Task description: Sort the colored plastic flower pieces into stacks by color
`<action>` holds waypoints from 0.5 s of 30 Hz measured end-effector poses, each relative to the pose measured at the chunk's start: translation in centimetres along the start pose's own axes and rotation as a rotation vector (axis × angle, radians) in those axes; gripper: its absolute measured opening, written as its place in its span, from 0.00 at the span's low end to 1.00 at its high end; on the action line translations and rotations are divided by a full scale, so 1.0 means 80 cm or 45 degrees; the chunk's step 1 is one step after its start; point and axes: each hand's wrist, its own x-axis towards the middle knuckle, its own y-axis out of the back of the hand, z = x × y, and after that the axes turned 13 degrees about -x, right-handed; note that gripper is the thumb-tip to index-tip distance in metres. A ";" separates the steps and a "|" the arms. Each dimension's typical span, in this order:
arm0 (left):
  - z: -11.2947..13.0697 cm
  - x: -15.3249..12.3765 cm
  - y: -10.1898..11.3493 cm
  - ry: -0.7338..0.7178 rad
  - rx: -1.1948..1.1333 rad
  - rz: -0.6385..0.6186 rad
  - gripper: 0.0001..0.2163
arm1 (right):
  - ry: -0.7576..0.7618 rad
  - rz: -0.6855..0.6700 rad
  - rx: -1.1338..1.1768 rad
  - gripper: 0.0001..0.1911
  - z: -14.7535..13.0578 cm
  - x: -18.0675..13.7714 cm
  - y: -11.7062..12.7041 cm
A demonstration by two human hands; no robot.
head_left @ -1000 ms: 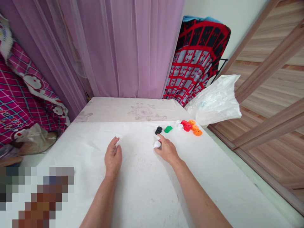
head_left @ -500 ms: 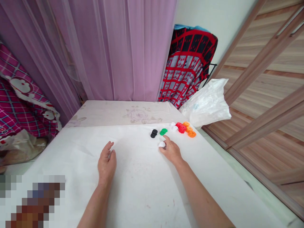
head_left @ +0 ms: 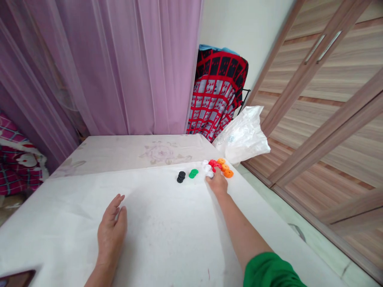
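Observation:
A row of small round chips lies at the far right of the white-covered table (head_left: 167,239): a black stack (head_left: 181,176), a green stack (head_left: 193,173), white ones (head_left: 206,166), red ones (head_left: 213,164) and orange ones (head_left: 227,172). My right hand (head_left: 217,182) reaches out to the white and red chips, fingers pinched on a white chip (head_left: 210,174) set among them. My left hand (head_left: 111,232) rests flat on the cloth at the near left, fingers stretched out, holding nothing.
A white plastic bag (head_left: 242,136) sits at the table's far right corner. A red and black checked cloth (head_left: 217,93) hangs behind it. Pink curtains (head_left: 104,67) close off the back. Wooden sliding doors (head_left: 329,99) stand to the right. A dark flat object (head_left: 14,278) shows at the lower left.
My right hand has carried the white chip from the table's middle away to the right, up to the white and red chips. The view has swung right. My left hand stays flat.

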 end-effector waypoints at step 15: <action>0.003 0.003 0.003 0.018 0.064 -0.023 0.19 | -0.038 0.330 0.612 0.22 -0.004 -0.024 -0.029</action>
